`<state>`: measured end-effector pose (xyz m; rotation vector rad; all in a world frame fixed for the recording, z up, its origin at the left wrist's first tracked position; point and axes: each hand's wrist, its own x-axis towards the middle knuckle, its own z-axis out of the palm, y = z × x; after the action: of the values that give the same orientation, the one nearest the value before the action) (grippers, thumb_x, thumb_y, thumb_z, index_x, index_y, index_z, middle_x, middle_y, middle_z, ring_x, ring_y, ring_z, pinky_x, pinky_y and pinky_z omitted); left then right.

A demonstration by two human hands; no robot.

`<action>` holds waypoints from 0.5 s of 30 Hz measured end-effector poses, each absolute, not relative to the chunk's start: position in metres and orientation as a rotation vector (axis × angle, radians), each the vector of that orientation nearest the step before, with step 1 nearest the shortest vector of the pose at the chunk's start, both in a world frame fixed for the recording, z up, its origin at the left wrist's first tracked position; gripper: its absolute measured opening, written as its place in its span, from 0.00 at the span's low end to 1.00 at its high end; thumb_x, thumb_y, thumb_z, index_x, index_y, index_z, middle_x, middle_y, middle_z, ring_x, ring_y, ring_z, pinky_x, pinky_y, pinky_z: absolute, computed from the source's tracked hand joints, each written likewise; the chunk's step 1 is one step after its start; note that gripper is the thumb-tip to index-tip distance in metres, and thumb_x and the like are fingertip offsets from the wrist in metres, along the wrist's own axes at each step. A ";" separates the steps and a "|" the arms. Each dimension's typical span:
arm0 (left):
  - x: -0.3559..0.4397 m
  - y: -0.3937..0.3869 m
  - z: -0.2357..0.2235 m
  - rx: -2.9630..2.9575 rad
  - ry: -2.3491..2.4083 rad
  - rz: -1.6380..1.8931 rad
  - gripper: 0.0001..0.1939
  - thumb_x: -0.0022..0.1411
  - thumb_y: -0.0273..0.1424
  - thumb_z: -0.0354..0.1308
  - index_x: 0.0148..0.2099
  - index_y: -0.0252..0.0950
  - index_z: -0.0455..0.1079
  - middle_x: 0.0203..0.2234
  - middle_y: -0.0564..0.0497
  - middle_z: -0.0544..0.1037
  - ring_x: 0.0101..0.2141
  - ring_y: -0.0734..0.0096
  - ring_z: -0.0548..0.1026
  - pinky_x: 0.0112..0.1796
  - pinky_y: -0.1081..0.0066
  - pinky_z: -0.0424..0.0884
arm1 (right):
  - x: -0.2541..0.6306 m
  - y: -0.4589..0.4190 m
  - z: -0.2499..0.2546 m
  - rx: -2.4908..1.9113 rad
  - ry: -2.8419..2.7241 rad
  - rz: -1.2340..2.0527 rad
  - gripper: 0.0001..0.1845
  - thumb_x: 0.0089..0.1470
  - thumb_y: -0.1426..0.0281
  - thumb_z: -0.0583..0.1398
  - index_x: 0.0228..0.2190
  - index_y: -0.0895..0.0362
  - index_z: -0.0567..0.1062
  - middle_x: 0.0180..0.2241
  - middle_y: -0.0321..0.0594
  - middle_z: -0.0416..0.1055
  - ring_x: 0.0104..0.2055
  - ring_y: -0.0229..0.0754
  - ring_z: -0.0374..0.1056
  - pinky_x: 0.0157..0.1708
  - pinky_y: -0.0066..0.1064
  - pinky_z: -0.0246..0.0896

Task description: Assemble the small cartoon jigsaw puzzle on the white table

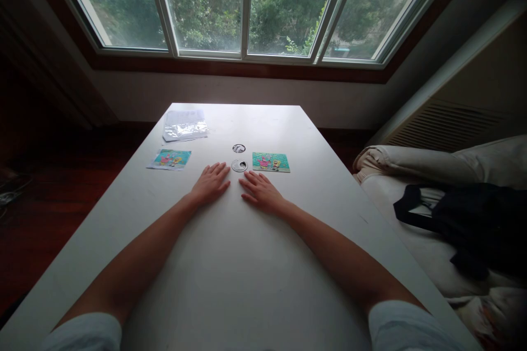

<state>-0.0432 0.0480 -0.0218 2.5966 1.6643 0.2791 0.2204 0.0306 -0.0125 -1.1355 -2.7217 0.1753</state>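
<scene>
My left hand (211, 184) lies flat on the white table (247, 274), fingers spread and holding nothing. Across a small gap, my right hand (262, 192) rests palm down in the same way, also with nothing in it. Just beyond my fingertips is a round, clear-looking disc (235, 166) with a dark mark. Behind it lies a smaller round piece (239, 148) with a dark rim. To the right sits a turquoise cartoon picture (270, 162) with a bumpy, textured surface. A flatter, similar cartoon picture (169, 159) lies to the left, tilted slightly.
A clear plastic bag (185, 125) with papers lies at the table's far left corner. Beyond the table is a wall with a wide window (245, 57). On the right stands a pale couch (411, 167) with a dark garment or bag (477, 225) on it.
</scene>
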 end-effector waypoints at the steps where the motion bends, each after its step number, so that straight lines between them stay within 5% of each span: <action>1: -0.043 0.048 -0.023 2.595 1.660 0.260 0.31 0.73 0.47 0.44 0.73 0.43 0.55 0.72 0.46 0.54 0.71 0.55 0.51 0.69 0.51 0.47 | 0.221 0.030 -0.013 -1.141 -2.726 0.172 0.34 0.69 0.51 0.48 0.69 0.53 0.60 0.73 0.49 0.48 0.75 0.54 0.43 0.72 0.52 0.41; 15: -0.040 0.044 -0.021 2.615 1.577 0.098 0.40 0.71 0.58 0.39 0.77 0.45 0.45 0.75 0.49 0.43 0.73 0.51 0.41 0.69 0.46 0.40 | 0.223 0.036 -0.013 -1.199 -2.764 0.142 0.37 0.69 0.47 0.46 0.70 0.50 0.56 0.74 0.45 0.44 0.75 0.53 0.40 0.72 0.51 0.35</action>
<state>-0.0405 0.0436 -0.0214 2.6152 1.5766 0.0985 0.2229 0.0360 -0.0126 -1.1989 -2.7642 0.1424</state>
